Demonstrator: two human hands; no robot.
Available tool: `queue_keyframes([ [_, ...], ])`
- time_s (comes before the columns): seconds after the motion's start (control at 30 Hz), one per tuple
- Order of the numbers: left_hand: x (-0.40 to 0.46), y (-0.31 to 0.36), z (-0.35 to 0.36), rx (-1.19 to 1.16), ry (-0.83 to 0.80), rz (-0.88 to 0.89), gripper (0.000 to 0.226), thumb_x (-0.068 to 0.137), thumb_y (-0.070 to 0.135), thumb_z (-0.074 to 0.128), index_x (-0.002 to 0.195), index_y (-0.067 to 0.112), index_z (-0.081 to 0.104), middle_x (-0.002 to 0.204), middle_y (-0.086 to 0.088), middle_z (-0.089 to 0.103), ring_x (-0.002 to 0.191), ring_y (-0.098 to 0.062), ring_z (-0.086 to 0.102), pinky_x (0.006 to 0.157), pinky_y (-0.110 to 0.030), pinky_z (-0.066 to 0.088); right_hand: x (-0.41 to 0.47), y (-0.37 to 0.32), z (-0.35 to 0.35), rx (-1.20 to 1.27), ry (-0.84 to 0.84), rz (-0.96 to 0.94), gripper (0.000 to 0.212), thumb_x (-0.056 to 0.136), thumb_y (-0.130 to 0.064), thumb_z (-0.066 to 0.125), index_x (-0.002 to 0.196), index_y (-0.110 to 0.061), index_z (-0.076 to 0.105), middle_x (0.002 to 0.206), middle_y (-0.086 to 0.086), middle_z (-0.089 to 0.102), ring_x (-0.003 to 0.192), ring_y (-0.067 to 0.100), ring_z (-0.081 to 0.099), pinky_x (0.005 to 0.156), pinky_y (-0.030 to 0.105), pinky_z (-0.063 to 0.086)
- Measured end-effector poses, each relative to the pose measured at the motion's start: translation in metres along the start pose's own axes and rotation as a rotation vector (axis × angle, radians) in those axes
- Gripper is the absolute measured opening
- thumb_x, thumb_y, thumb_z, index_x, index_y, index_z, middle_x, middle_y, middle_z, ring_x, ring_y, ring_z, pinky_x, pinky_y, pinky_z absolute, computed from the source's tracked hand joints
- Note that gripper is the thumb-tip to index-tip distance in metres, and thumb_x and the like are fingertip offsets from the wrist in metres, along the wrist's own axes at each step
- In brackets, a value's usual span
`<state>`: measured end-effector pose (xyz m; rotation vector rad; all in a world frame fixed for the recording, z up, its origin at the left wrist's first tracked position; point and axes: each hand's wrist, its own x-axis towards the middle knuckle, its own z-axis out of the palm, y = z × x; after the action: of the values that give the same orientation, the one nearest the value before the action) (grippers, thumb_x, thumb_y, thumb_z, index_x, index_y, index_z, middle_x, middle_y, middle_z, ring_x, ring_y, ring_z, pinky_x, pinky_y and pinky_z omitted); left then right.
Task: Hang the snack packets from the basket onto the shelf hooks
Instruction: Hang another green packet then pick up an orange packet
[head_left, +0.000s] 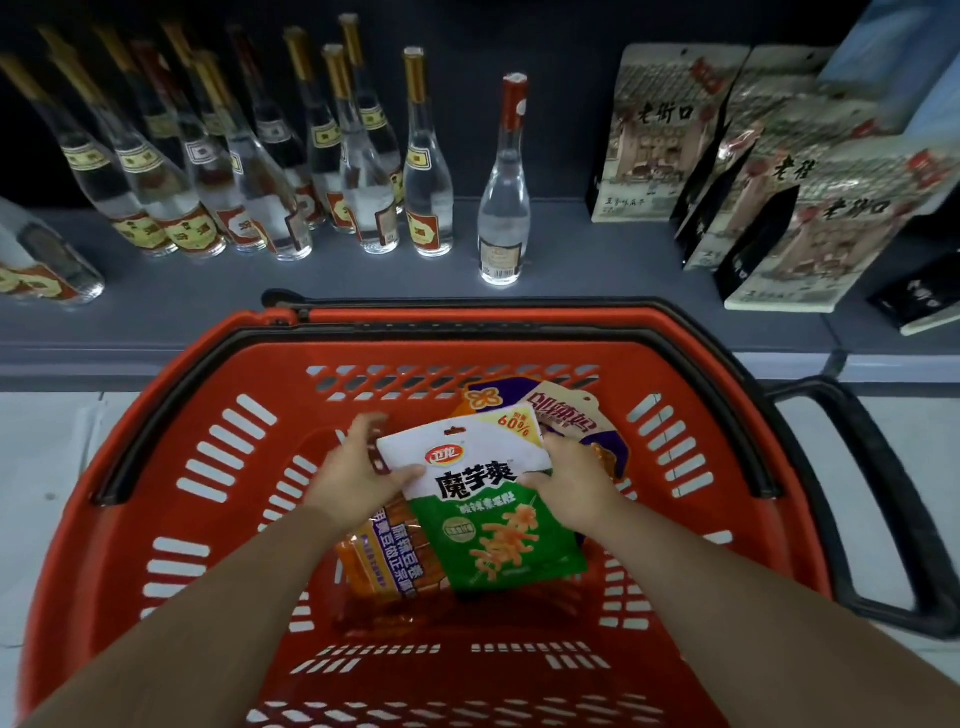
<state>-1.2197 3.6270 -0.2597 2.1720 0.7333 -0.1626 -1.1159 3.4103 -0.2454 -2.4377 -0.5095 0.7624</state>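
Observation:
A red plastic basket (171, 519) stands on the floor in front of a low shelf. Inside it both my hands grip a white-and-green snack packet (488, 525) by its white top part. My left hand (358, 467) pinches the packet's left edge, thumb on the front. My right hand (571, 478) holds the right edge. Under this packet lie an orange-and-purple packet (384, 566) at the left and another purple-and-orange one (561, 410) at the back right. No shelf hooks are in view.
Several clear glass bottles (431, 171) stand on the grey shelf (597, 260) behind the basket, with one red-capped bottle (506, 192) apart. Grey printed snack bags (660, 135) lean at the right. The basket's black handle (883, 493) sticks out to the right.

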Motion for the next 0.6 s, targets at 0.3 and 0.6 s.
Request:
queue_keyframes([
  [0.3, 0.008, 0.039, 0.027, -0.237, -0.064, 0.073, 0.032, 0.086, 0.011, 0.068, 0.117, 0.011, 0.061, 0.109, 0.0, 0.07, 0.1, -0.017, 0.066, 0.084, -0.034, 0.056, -0.01, 0.013, -0.023, 0.326, 0.202, 0.157, 0.023, 0.091, -0.014, 0.062, 0.113, -0.01, 0.066, 0.112, 0.006, 0.069, 0.089, 0.018, 0.06, 0.076, 0.027, 0.048],
  [0.6, -0.031, 0.123, -0.04, -0.239, 0.099, 0.112, 0.017, 0.086, 0.016, 0.068, 0.102, 0.011, 0.067, 0.092, 0.005, 0.067, 0.08, -0.003, 0.063, 0.059, -0.01, 0.049, -0.06, -0.037, -0.093, 0.358, 0.254, 0.153, 0.021, 0.093, -0.022, 0.06, 0.109, -0.01, 0.066, 0.108, 0.005, 0.07, 0.088, 0.018, 0.062, 0.071, 0.026, 0.046],
])
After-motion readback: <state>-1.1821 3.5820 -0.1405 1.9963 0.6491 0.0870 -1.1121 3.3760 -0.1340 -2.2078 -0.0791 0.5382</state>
